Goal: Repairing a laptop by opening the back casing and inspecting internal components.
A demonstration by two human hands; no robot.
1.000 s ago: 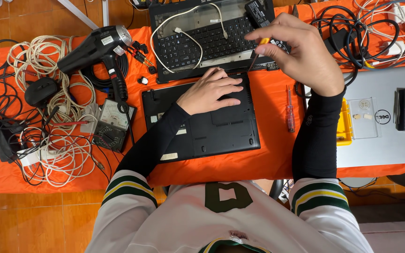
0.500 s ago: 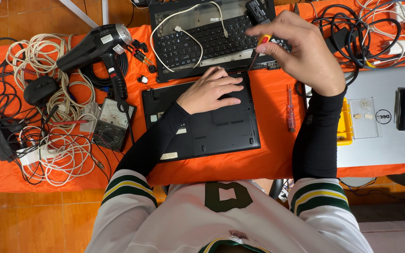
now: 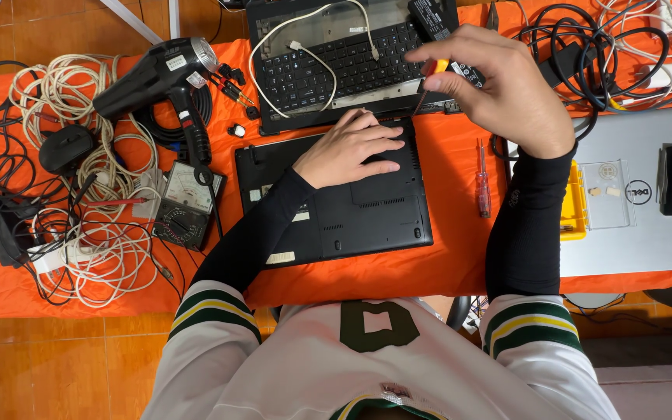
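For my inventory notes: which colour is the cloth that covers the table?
The cloth is bright orange, seen best in the head view.

The floor (image 3: 64,19) is made of brown-orange square tiles with thin dark joints, and it shows at the top left, along the left edge and under the near side of the table. The table (image 3: 445,264) is covered with a bright orange cloth that hangs a little over the near edge. Two pale slanted bars (image 3: 138,19), perhaps legs of some stand, cross the tiles at the top left. At the bottom right the ground looks darker and greyish (image 3: 647,381), and I cannot tell what surface this is. The light is even and soft, and the shadows are weak.
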